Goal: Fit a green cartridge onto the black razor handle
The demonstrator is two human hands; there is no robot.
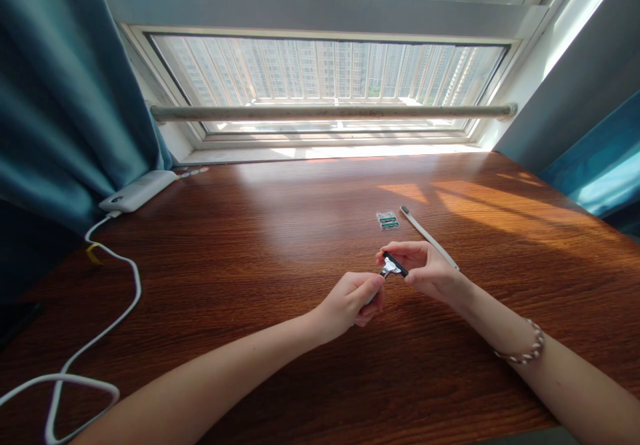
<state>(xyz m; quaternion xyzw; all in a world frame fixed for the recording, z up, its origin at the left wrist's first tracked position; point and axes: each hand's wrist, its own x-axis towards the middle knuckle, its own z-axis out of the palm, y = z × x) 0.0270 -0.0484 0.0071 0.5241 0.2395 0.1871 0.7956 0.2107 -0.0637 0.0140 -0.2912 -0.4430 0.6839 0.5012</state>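
Both hands meet over the middle of the table [280, 231], and the razor [389, 270] sits right between them. The left hand [350, 301] is curled around the handle, fingers closed on it, with only the silver neck poking out past the thumb. The right hand [425, 268] pinches the dark cartridge [396, 263] at the razor's head, thumb and forefinger pressed on its ends. This looks like the cartridge step, the head being worked on or off the neck; which way, I cannot tell. Whatever follows calls for a steady hold on the handle and a straight, careful pull or push at the head, fingers kept off the blade edges. Just beyond the right hand lies a small pack [387, 220] with green strips, likely spare blades, and beside it a slim white stick [430, 238] with a dark tip, partly hidden by the hand. The handle itself is buried in the left fist. At far left a white cable [115, 258] runs from a white box [137, 190].
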